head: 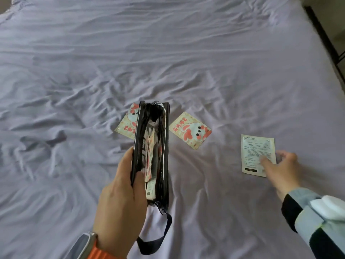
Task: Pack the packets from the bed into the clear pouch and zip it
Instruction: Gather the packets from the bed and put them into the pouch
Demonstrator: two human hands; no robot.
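Note:
My left hand (pixel 119 199) grips the clear pouch (pixel 160 165) with black trim, held upright with its zip mouth open. Several packets stand inside it. A cartoon-printed packet (pixel 190 130) lies flat on the bed just right of the pouch. Another cartoon packet (pixel 125 126) pokes out from behind the pouch's left side, partly hidden. A white packet (pixel 255 152) with printed text, back side up, lies farther right. My right hand (pixel 281 167) is blurred, with its fingers spread and resting on that packet's lower right corner. Nothing is lifted in it.
The lilac bedsheet (pixel 168 53) is wrinkled and stretches far ahead. The pouch's black wrist strap (pixel 158 238) dangles below my left hand. A dark bed frame edge (pixel 324 40) runs along the far right.

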